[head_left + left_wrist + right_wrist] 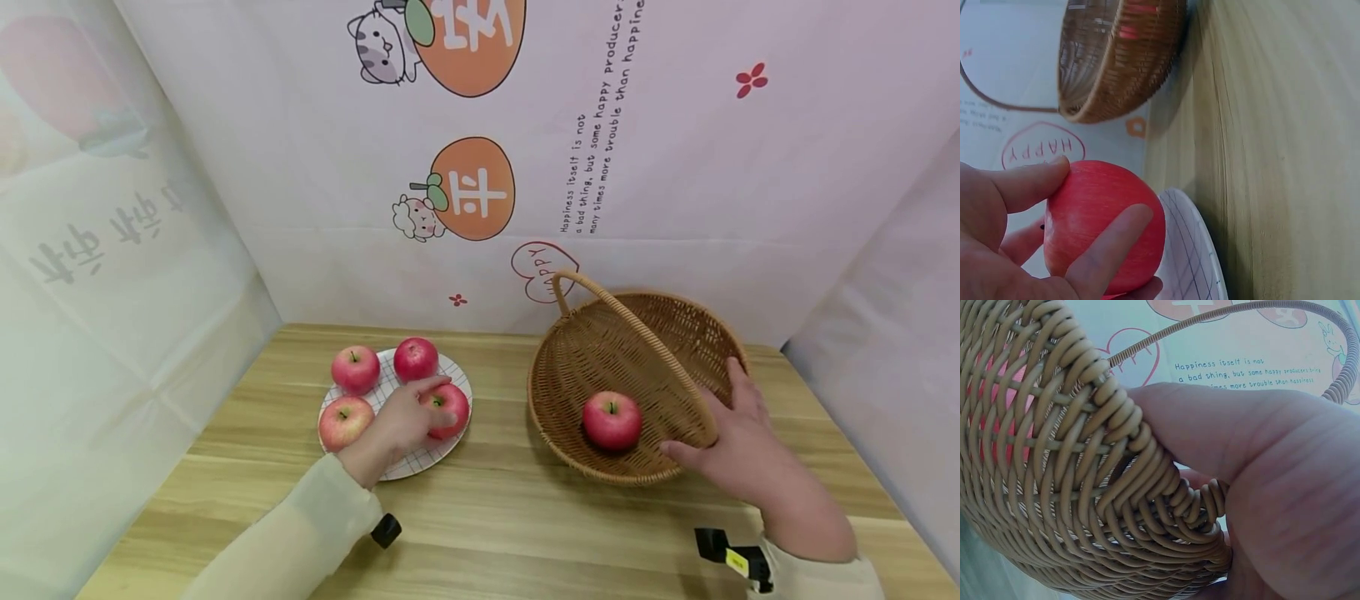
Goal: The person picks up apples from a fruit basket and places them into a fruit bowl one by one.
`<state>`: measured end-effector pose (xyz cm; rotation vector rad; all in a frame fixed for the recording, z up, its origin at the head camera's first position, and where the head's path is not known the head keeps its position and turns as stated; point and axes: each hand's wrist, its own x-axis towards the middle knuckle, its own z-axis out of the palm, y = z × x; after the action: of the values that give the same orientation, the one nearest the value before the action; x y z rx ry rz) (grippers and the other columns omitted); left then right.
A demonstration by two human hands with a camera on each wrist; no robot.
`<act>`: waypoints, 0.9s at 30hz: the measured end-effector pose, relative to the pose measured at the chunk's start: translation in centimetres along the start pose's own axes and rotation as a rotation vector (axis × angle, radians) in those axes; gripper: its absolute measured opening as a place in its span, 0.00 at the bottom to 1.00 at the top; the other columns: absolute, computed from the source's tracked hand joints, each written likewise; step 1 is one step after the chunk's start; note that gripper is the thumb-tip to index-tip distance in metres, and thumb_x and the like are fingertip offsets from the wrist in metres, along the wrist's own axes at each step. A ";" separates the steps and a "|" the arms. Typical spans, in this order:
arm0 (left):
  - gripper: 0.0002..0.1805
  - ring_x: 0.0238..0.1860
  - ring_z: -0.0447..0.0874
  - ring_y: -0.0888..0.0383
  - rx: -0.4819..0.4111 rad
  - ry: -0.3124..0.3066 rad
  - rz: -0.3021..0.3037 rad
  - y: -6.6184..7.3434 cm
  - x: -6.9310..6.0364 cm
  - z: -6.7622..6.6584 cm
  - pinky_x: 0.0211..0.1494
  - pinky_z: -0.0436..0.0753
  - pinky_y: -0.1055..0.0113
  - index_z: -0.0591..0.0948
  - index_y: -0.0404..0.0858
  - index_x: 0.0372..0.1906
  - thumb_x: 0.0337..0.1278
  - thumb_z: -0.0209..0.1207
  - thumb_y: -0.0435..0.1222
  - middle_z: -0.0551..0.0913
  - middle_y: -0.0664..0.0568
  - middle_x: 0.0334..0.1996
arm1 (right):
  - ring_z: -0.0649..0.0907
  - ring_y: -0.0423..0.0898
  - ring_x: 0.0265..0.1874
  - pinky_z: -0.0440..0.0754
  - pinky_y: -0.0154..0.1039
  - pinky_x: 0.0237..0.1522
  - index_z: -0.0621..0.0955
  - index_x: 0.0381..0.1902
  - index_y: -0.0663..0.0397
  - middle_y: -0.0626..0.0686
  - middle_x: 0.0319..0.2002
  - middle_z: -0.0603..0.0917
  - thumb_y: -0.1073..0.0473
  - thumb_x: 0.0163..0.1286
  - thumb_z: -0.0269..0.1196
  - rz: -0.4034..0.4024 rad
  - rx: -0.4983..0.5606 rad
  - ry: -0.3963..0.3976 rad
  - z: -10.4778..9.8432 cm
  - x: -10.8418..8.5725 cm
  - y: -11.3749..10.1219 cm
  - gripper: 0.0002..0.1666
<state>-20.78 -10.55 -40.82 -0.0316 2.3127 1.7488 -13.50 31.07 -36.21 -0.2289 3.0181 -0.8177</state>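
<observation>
My left hand (pixel 399 427) grips a red apple (pixel 459 402) at the right side of a round white plate (pixel 422 463) with a grid pattern. In the left wrist view, the thumb and fingers wrap round this apple (pixel 1100 194), close beside the plate's rim (pixel 1200 250). My right hand (pixel 738 442) holds the right rim of a brown wicker basket (pixel 566 358), by the base of its arched handle. Inside the basket lies another red apple (pixel 612 421). The right wrist view shows the thumb (pixel 1204 425) pressed on the woven rim, with the other fingers mostly hidden.
Three more apples sit on the plate: one at back left (pixel 356 370), one at the back (pixel 416 359), and a paler one at front left (pixel 347 422). The wooden table (pixel 480 533) meets a printed white cloth (pixel 330 250) behind and at the sides.
</observation>
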 end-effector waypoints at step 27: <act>0.37 0.56 0.74 0.41 -0.102 0.035 -0.113 0.6 4.8 -0.7 0.45 0.85 0.50 0.69 0.44 0.74 0.60 0.66 0.28 0.64 0.44 0.70 | 0.26 0.73 0.69 0.50 0.82 0.54 0.52 0.78 0.63 0.64 0.73 0.18 0.37 0.62 0.70 -0.009 -0.016 0.015 0.1 0.0 0.2 0.62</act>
<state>-25.70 -10.45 -41.03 -0.2089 2.1973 1.8210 -13.53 31.21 -36.41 -0.2380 3.0406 -0.8005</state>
